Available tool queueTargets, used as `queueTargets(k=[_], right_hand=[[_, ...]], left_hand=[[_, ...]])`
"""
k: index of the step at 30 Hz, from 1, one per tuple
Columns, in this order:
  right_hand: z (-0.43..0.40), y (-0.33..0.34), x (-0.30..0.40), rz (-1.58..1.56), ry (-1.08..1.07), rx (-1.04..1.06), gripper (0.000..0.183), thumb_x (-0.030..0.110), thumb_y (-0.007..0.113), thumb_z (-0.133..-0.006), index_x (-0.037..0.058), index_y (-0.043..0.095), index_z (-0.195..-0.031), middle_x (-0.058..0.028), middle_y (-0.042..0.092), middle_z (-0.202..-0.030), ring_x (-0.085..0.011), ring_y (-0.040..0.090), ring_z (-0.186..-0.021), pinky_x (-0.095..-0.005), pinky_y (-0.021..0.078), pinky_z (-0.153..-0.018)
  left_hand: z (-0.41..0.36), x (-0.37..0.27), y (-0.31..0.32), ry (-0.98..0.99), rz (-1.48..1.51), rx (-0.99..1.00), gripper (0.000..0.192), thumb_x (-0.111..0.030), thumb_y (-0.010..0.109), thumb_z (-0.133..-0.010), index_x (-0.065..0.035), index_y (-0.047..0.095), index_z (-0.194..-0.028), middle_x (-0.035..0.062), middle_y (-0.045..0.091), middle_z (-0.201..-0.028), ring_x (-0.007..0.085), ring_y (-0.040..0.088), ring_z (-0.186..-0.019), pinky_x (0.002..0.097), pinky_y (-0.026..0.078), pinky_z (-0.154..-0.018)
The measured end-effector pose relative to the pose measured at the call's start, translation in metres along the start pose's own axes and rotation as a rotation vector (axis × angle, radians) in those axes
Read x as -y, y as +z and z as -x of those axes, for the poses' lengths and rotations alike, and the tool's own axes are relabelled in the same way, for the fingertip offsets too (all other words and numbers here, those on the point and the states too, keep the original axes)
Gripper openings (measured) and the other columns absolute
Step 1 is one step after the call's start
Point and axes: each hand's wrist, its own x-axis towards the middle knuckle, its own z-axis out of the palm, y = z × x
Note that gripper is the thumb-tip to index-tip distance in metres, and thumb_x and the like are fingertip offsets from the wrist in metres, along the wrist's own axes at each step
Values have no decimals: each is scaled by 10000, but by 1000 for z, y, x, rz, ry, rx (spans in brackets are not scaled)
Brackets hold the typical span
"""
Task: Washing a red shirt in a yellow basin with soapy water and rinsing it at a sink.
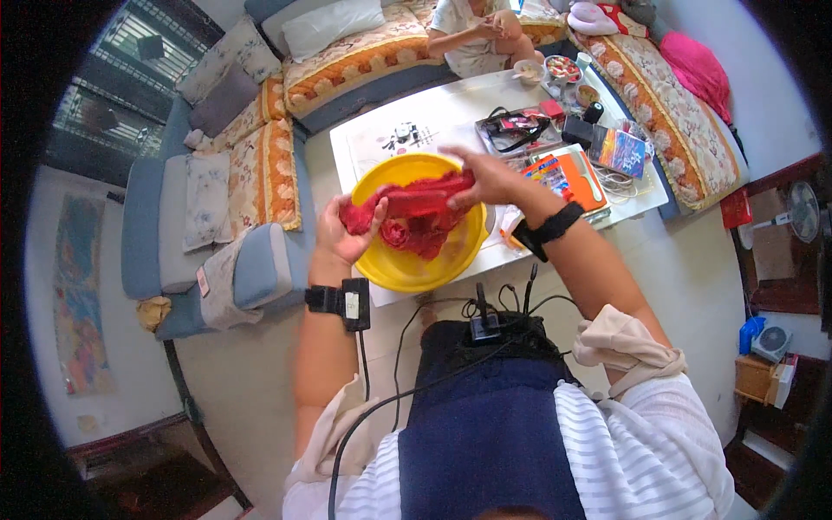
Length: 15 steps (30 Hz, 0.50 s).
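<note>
A bunched red cloth [422, 211], wet-looking and partly lace-like, stretches between my two hands above a yellow plastic basin [416, 279]. My left hand [344, 227] grips its left end near the basin's left rim. At the other end, the fingers of my right hand [484, 179] are closed around the cloth over the right side of the basin. The lower folds hang down into the basin, and whether they touch its bottom cannot be made out. The basin rests on the near side of a white table [354, 140].
Right of the basin lie an orange-and-white case [585, 179], a clear tray with a black strap [517, 130], a colourful box [617, 153] and white cables. Bowls [562, 68] stand farther back. Another person [474, 36] sits beyond the table. Black cables [403, 351] hang before my body.
</note>
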Motion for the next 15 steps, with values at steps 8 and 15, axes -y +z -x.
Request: queueTargets(k=[8,15], right_hand=[[-12,94,-28,-113,-164,-447,369,176,665,-689,-10,604,-1002,-190,568,-1117,-318,522,-1078,-356,404,-937],[10,132,45,60,-543,-380,468,146,586,-763,-23,513,-1193,-225,567,-1131,-357,513,-1106,-376,388,-962]], left_hand=[[-11,104,-23,-230,28,-5,631,-520,382,-909,-108,311,-1381,156,357,-1403,364,306,-1304,603,229,-1042],[-42,113,-38,107,1,304,460,-344,359,-945,-85,380,-1325,94,418,-1353,234,382,-1248,412,304,-1058]])
